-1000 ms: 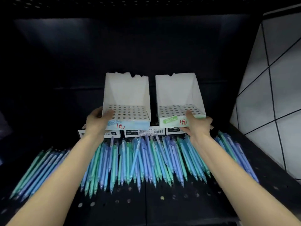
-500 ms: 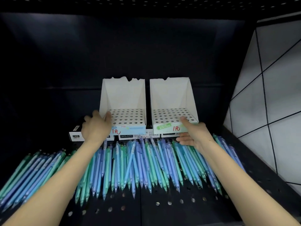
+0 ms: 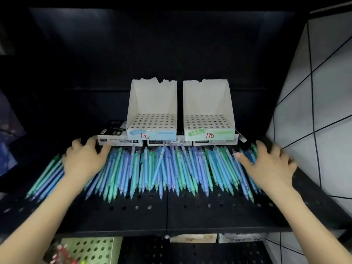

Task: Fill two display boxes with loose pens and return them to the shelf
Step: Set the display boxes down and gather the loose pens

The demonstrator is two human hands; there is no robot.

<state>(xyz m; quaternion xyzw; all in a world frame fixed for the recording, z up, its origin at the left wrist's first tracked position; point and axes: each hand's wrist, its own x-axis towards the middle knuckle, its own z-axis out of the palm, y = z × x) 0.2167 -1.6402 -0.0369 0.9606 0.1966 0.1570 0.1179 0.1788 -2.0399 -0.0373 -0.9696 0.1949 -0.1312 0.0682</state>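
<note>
Two white display boxes stand side by side at the back of the black shelf (image 3: 171, 212), on flat cartons. The left box (image 3: 152, 128) has a blue label, the right box (image 3: 208, 128) a green one; both hold no pens in their hole grids. A wide row of loose blue and green pens (image 3: 162, 168) lies in front of them. My left hand (image 3: 84, 161) rests spread on the left end of the row, fingers reaching the carton edge. At the right end, my right hand (image 3: 266, 164) lies spread over the pens. Neither hand grips anything.
Flat white and black cartons (image 3: 120, 142) lie under the boxes. A white tiled wall (image 3: 323, 111) bounds the shelf on the right. Below the shelf front sit a green perforated box (image 3: 91, 250) and small cartons (image 3: 193, 238).
Both hands have let go of the box fronts and moved outward and down onto the ends of the pen row. The view has pulled back.
</note>
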